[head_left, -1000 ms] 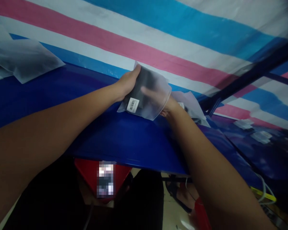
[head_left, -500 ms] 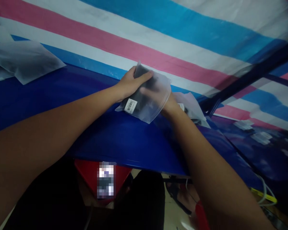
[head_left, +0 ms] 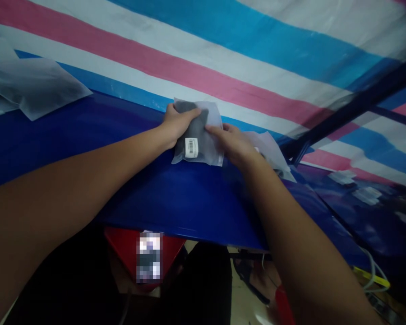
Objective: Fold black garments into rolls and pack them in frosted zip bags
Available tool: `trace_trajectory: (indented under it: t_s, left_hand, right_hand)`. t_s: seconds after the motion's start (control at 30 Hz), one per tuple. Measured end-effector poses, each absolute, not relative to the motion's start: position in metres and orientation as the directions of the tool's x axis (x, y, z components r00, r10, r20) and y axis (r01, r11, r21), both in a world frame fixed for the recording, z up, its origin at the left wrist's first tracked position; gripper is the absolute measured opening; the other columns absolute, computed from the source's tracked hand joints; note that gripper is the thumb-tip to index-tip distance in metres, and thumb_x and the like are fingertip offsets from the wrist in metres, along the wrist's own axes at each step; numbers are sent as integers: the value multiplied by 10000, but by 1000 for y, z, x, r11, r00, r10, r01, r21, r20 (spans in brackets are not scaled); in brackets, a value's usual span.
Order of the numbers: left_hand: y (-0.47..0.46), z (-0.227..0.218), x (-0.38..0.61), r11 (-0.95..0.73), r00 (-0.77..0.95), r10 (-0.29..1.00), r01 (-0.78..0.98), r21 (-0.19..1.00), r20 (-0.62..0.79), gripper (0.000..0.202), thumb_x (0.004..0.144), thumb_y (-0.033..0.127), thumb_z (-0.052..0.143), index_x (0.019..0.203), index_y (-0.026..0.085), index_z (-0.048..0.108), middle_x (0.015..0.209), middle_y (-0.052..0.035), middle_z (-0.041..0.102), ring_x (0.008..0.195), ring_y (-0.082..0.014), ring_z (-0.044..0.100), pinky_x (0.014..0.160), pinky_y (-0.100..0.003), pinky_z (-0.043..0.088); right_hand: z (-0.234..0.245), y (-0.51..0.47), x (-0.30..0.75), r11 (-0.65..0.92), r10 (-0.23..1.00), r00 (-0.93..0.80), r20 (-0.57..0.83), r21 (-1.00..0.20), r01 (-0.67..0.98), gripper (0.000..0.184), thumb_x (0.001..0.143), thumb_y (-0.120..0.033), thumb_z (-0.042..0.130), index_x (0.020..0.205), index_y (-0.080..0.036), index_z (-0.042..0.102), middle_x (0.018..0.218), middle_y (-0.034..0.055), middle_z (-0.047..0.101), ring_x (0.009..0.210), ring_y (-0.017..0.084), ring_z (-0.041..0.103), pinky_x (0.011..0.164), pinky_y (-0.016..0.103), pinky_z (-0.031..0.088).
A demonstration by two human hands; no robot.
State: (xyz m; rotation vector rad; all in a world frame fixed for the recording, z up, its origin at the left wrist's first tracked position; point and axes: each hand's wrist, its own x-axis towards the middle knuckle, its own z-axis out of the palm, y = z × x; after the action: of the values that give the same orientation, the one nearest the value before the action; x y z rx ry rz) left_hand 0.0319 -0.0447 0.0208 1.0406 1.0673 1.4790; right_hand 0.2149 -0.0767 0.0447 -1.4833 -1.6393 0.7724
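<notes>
A frosted plastic bag [head_left: 199, 140] with a dark item inside and a white barcode label lies flat on the blue table [head_left: 128, 180], close to the striped tarp. My left hand [head_left: 176, 124] is closed over the bag's upper left corner, thumb on top. On the bag's right edge rests my right hand [head_left: 232, 144], fingers pressing down on it.
More frosted bags [head_left: 270, 151] lie just right of my right hand. A pile of empty bags [head_left: 30, 88] sits at the far left. A pink, white and blue striped tarp [head_left: 257, 54] rises behind the table. A dark metal bar [head_left: 352, 106] slants at right.
The bag was held up with my right hand behind it. It now lies flat on the table, and my right hand has come out to press on its right edge.
</notes>
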Motion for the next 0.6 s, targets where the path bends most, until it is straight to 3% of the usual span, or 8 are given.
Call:
trace_trajectory:
  t_s: [0.1,0.23,0.33,0.43,0.53,0.6]
  left_hand:
    - [-40,17,33,-127,-197,977,-237,963,81,632,742,381,952,1226,280,558,1291,-100,726,1212,-315,705,973,-418,603]
    - [-29,18,23,-98,-220,974,-224,970,48,593,750,513,930,1172,277,585,1262,-93,727,1159,-319,716,878,-412,623]
    - [-26,27,1,-75,-138,989,-109,991,59,491,755,549,916,1067,253,679,1117,-99,747,1080,-333,731,816,-408,616]
    - [-26,33,-23,-42,96,995,40,998,38,355,742,452,941,949,229,758,912,-92,735,912,-297,751,760,-377,591]
    - [-26,32,-31,-42,257,966,108,993,13,224,845,419,863,877,214,777,818,-82,711,751,-220,710,704,-331,549]
    - [-26,30,-26,-71,279,960,148,986,27,188,903,393,803,868,211,770,771,-59,682,702,-187,669,682,-302,521]
  right_hand:
    - [45,-80,209,102,979,105,175,-863,494,227,931,-363,731,1056,-251,578,878,42,709,648,197,634,557,332,501]
    - [48,-73,215,208,939,75,337,-726,656,56,986,-270,647,992,-242,599,748,12,645,602,169,545,564,323,406]
    - [53,-72,225,305,928,-64,366,-652,694,179,1001,-366,669,894,-222,658,728,26,632,650,176,540,578,324,372]
    - [60,-79,231,329,941,-178,288,-657,678,323,999,-468,694,803,-212,673,683,18,575,628,158,477,560,317,324]
    - [65,-88,231,291,957,-219,192,-669,684,370,1010,-463,693,749,-205,652,654,5,520,610,139,421,558,315,294]
    - [66,-90,230,260,964,-224,143,-685,681,377,1020,-454,686,743,-201,644,656,1,509,607,132,408,561,314,290]
